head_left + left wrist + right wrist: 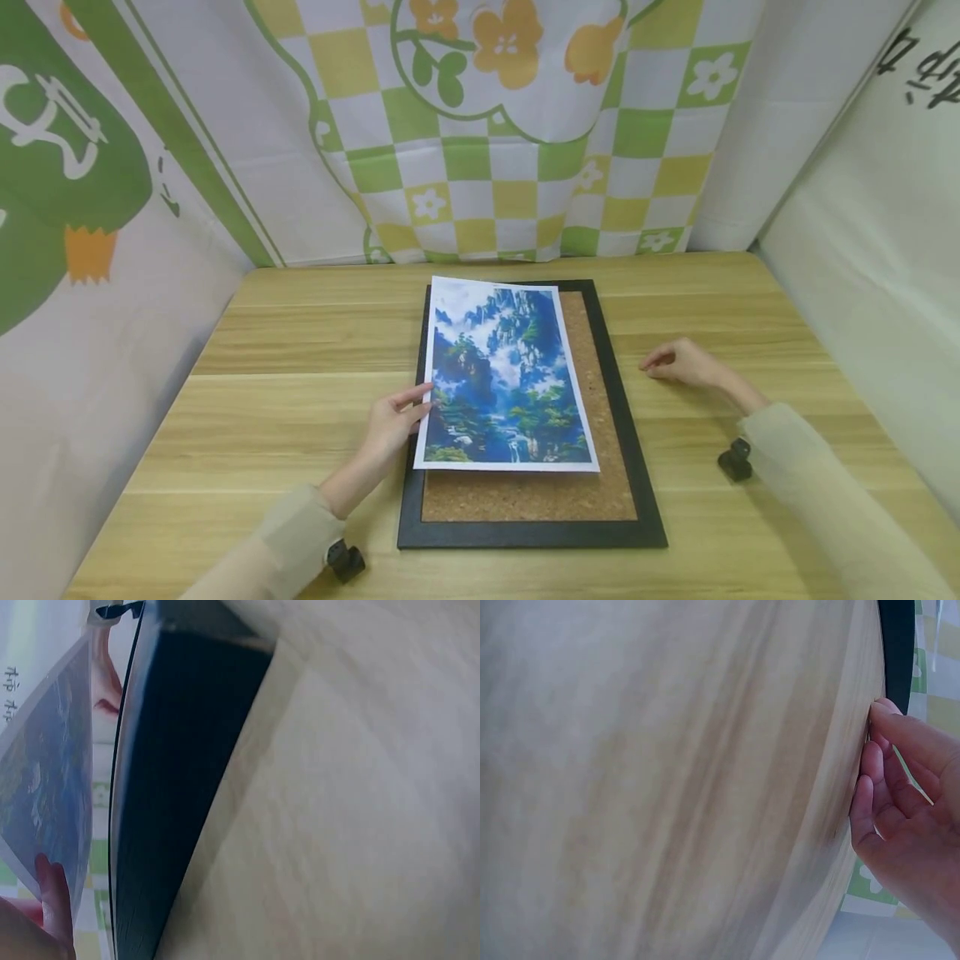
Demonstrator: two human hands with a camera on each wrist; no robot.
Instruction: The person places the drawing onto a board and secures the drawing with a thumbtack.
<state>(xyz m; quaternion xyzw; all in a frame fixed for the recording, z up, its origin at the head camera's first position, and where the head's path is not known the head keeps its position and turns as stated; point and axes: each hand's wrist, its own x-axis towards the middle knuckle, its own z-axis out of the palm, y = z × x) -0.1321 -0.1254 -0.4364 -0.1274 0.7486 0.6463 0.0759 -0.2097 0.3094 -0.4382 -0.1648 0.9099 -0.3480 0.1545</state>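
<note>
A landscape print (pixel 510 375) with blue mountains and a white border is held over a black-framed cork board (pixel 528 498), covering most of the cork. My left hand (pixel 390 425) pinches the print's left edge between thumb and fingers. In the left wrist view the sheet (pixel 49 772) slants above the frame's dark side (pixel 187 750). To the right of the board, my right hand (pixel 686 364) is low at the table, fingers loosely bent. The right wrist view shows the hand (pixel 911 802) with its thumb close to the index fingertip; no object is discernible there.
The board lies on a light wood-grain table (pixel 315 333). Behind the table hangs a green and yellow checked cloth (pixel 495 183), with white printed sheets on both sides. Each wrist carries a small black camera, such as the right one (pixel 735 460).
</note>
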